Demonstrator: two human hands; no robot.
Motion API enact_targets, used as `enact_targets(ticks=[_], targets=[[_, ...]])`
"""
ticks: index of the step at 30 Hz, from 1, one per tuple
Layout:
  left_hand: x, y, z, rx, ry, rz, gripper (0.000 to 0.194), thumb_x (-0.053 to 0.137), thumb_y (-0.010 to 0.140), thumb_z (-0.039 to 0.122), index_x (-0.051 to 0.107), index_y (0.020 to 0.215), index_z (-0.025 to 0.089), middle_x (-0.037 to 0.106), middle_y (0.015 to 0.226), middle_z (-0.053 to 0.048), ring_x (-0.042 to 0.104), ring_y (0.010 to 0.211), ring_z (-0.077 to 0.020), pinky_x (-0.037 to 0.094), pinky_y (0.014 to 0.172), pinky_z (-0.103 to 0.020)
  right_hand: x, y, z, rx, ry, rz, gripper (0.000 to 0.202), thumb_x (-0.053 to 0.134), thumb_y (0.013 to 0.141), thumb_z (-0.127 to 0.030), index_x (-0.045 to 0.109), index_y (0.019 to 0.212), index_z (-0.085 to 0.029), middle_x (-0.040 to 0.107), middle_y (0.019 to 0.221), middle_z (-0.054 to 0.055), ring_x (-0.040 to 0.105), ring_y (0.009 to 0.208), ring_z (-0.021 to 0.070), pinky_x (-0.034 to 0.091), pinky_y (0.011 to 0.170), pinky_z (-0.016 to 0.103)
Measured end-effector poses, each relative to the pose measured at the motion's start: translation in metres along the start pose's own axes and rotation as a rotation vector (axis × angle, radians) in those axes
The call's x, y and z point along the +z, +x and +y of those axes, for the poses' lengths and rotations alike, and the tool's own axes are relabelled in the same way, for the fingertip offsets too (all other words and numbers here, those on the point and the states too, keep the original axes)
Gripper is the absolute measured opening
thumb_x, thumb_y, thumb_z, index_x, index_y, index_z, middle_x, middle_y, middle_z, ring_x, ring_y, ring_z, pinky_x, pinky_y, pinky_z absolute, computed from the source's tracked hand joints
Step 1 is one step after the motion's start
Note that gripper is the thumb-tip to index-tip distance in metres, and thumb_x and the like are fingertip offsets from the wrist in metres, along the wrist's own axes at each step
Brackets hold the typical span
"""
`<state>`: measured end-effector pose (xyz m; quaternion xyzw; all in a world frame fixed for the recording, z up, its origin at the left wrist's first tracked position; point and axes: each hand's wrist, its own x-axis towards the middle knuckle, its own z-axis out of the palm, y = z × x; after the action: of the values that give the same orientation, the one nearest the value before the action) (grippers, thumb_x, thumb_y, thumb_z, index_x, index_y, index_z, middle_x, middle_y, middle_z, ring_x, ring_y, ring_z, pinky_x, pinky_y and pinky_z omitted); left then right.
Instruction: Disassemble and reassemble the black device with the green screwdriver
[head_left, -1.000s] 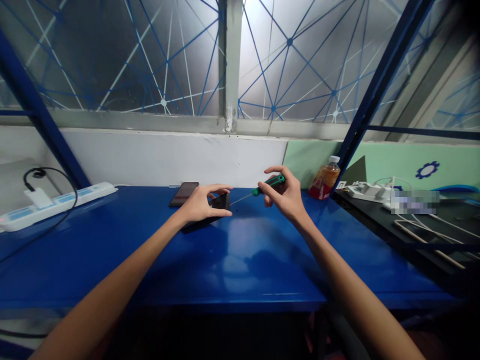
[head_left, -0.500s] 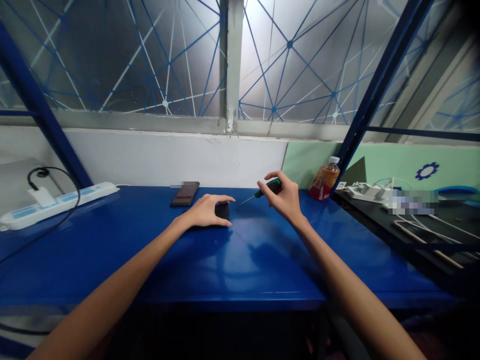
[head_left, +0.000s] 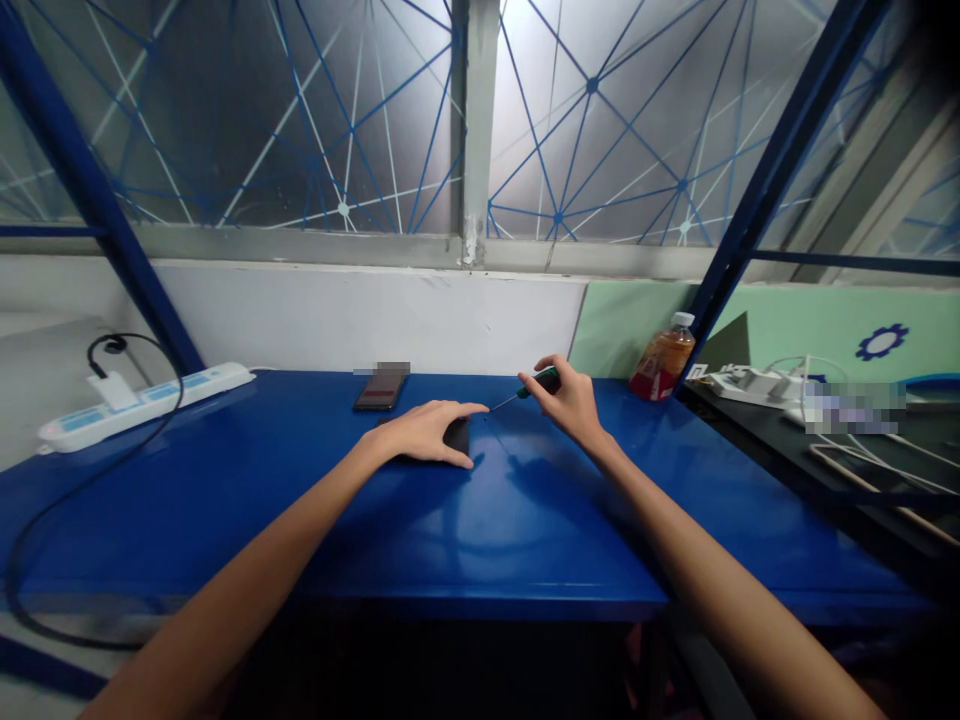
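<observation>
My left hand (head_left: 421,432) spans a flat black object (head_left: 458,438) lying on the blue table, thumb at its near side and index finger stretched out to the right. Its kind is mostly hidden under the palm. In my right hand (head_left: 574,402) is a screwdriver (head_left: 538,383) with a green and black handle, held tilted between thumb and fingers. The thin shaft points down and left, its tip at or very close to my left index fingertip. A tiny dark speck (head_left: 485,418) lies on the table just below the tip; it is too small to name.
Behind my left hand a phone (head_left: 383,387) lies on the blue table (head_left: 360,540). A white power strip (head_left: 150,408) with a black cable stands at the left. At the back right is a drink bottle (head_left: 663,358), beside a black surface (head_left: 757,430) with chargers and white cables.
My left index finger has straightened and reached toward the screwdriver tip, and the thumb has spread. The screwdriver has come closer to that finger. The whole view has shifted slightly.
</observation>
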<state>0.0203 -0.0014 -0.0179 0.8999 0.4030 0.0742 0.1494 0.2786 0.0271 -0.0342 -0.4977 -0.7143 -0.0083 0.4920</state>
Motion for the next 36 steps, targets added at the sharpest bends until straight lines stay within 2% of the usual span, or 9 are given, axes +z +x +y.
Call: enact_targets(ticks=[4,7,17,22,31,36], targets=[[-0.008,-0.003,-0.006,0.041,-0.068,-0.055,0.081,0.071,0.074,0.053,0.036,0.146,0.036,0.048,0.144,-0.007,0.045,0.129,-0.032,0.04,0.101,-0.046,0.001,0.0,0.002,-0.002,0.009,0.007,0.03,0.059,0.085,-0.052,0.057,0.088,-0.022,0.061,0.053,-0.001,0.059,0.049,0.0167,0.041,0.055,0.026],[-0.012,-0.004,-0.009,0.025,-0.047,-0.056,0.081,0.072,0.074,0.049,0.037,0.145,0.034,0.051,0.14,-0.008,0.047,0.127,-0.0302,0.04,0.101,-0.044,0.003,-0.001,0.003,-0.004,0.004,-0.005,0.031,0.059,0.085,-0.053,0.057,0.087,-0.022,0.06,0.051,-0.001,0.058,0.048,0.0168,0.042,0.055,0.026],[-0.013,-0.001,-0.011,-0.025,0.052,-0.079,0.073,0.071,0.073,0.044,0.047,0.14,0.03,0.056,0.134,-0.007,0.051,0.12,-0.0295,0.042,0.095,-0.036,0.01,-0.007,-0.002,-0.012,-0.055,-0.028,0.03,0.058,0.085,-0.052,0.059,0.086,-0.022,0.058,0.053,-0.001,0.056,0.05,0.0161,0.04,0.055,0.026],[-0.013,-0.001,-0.012,-0.031,0.038,-0.032,0.071,0.075,0.068,0.045,0.055,0.133,0.024,0.06,0.13,-0.009,0.056,0.114,-0.0283,0.044,0.092,-0.034,0.006,-0.006,-0.005,-0.01,-0.057,0.006,0.03,0.059,0.084,-0.052,0.059,0.084,-0.022,0.057,0.053,-0.001,0.055,0.05,0.0155,0.04,0.056,0.026],[-0.008,0.0,-0.02,-0.11,0.133,0.076,0.073,0.07,0.067,0.058,0.057,0.132,0.027,0.066,0.112,-0.01,0.059,0.105,-0.0319,0.045,0.082,-0.035,0.002,-0.006,-0.014,-0.033,-0.056,0.015,0.029,0.059,0.083,-0.051,0.06,0.082,-0.022,0.055,0.053,-0.002,0.054,0.051,0.0153,0.04,0.056,0.026],[-0.003,0.002,-0.024,-0.169,0.232,0.136,0.074,0.062,0.072,0.067,0.054,0.134,0.028,0.06,0.122,-0.011,0.058,0.107,-0.0337,0.044,0.084,-0.037,0.002,-0.006,-0.015,-0.046,-0.059,0.01,0.029,0.058,0.084,-0.051,0.06,0.083,-0.022,0.055,0.053,-0.002,0.053,0.05,0.0147,0.039,0.056,0.025]])
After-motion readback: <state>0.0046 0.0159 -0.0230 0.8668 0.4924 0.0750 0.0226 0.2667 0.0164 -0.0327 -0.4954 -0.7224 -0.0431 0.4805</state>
